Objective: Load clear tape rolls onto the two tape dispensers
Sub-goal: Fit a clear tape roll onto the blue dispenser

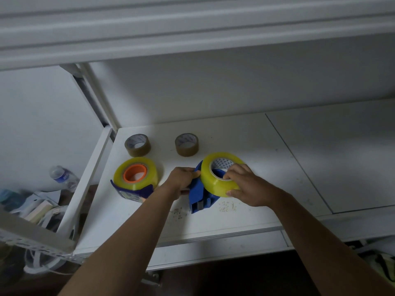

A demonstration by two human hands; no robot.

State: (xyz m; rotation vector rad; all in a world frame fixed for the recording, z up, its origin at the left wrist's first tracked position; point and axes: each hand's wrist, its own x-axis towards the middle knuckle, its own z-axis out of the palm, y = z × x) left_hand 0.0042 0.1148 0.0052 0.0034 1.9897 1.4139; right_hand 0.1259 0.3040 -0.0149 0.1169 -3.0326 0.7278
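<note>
Step in hand, as judged: loading of the second dispenser. The first dispenser (133, 192), dark blue, sat at the left of the white surface (245, 216) with a clear roll (135, 173) already seated on its orange hub, so that half of the task looked done.

The left hand (184, 178) was closed around the frame of the second dispenser (199, 195), which stood near the middle of the surface, holding it steady. The right hand (245, 184) was curled over the second clear roll (220, 174), fingertips hooked into the core and thumb against the outer face. The roll was tilted, partly over the blue hub; whether it was fully seated could not be told.

Two brown rolls (137, 145) (186, 144) lay flat behind, well apart from the work, untouched.

Next move, as judged: press the roll square onto the hub while the left hand braces the frame, then lead the free end through toward the cutter. The tape end was not visible.
</note>
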